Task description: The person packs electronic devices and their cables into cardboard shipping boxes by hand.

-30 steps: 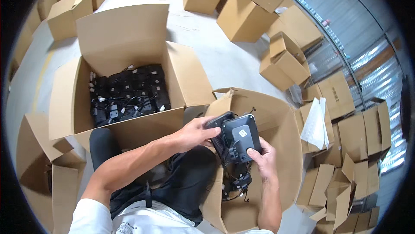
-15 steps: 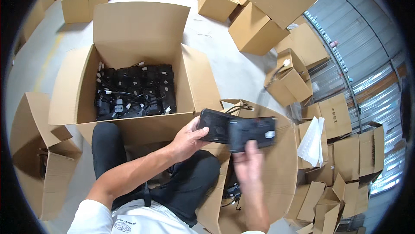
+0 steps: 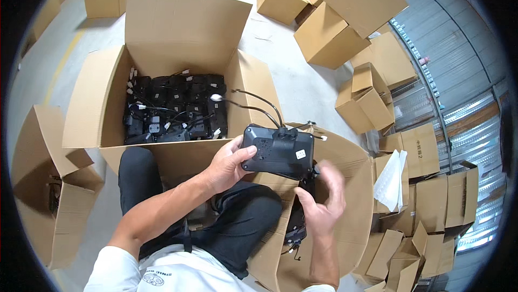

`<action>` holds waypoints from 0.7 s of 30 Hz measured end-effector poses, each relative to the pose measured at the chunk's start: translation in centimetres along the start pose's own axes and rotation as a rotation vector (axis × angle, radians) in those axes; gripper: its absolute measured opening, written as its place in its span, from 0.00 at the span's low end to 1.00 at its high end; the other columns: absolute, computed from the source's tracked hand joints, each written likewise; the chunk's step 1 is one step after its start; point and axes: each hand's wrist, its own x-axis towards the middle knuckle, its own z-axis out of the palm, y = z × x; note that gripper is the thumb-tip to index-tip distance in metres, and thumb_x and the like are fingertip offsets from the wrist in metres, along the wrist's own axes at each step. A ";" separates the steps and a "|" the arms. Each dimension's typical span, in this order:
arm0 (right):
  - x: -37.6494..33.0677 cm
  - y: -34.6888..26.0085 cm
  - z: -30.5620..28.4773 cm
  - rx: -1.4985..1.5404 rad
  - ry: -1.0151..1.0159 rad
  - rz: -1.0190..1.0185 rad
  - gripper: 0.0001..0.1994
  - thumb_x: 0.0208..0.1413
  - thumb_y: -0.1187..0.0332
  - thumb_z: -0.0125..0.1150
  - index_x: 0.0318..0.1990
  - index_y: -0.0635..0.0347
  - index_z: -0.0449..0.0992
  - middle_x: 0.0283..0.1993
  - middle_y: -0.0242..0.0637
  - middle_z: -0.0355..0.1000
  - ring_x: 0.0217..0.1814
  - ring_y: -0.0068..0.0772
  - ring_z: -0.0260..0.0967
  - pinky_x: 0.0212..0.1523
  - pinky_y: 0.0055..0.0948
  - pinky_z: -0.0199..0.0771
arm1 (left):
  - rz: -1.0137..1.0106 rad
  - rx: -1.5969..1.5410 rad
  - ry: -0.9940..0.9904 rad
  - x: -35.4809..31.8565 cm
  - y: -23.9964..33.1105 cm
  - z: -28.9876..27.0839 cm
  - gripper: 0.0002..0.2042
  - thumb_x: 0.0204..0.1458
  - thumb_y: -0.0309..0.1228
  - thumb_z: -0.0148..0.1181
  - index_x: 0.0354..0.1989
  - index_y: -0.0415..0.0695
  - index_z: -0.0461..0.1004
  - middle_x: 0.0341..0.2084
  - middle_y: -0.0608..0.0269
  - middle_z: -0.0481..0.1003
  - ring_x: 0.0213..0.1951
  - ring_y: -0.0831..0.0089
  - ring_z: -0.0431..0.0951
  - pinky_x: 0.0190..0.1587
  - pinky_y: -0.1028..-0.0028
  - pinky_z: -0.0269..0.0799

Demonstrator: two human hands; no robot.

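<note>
Black unit (image 3: 278, 151), some kind of flat plastic device with cables coming off the top, is up in the air between the two open boxes, back side facing the camera with a little white sticker on it.

Only one view, the head cam, so here's what it shows. Left hand (image 3: 226, 163) has the unit by its left edge, thumb on the back and fingers curled under, a firm grip. Right hand (image 3: 321, 203) is just below and to the right of it, fingers spread and loose, a bit blurred, holding nothing as far as I can see, and not touching the unit as far as I can make out.

Big box (image 3: 162, 70) ahead, flaps up, already has a full-looking layer of the same black units (image 3: 175, 108) packed in with their wires and white tags. Box on the right (image 3: 345, 184), right by the knee, has at least a few more black pieces (image 3: 297, 222) down inside, but the hands and the unit hide most of it, so no idea how many.

My read: well along, since the front box looks pretty loaded, but this one isn't placed anywhere yet and the right box isn't cleared out. More cartons (image 3: 345, 33) are scattered on the floor (image 3: 302, 81) around, mostly shut or flattened.
</note>
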 end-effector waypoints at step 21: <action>4.1 3.0 8.1 1.260 -0.207 1.153 0.26 0.73 0.51 0.37 0.60 0.65 0.69 0.54 0.40 0.75 0.54 0.33 0.73 0.59 0.36 0.72 | 0.094 0.698 -0.138 1.3 7.7 -2.9 0.43 0.49 0.33 0.75 0.71 0.36 0.57 0.58 0.59 0.70 0.59 0.72 0.68 0.65 0.69 0.63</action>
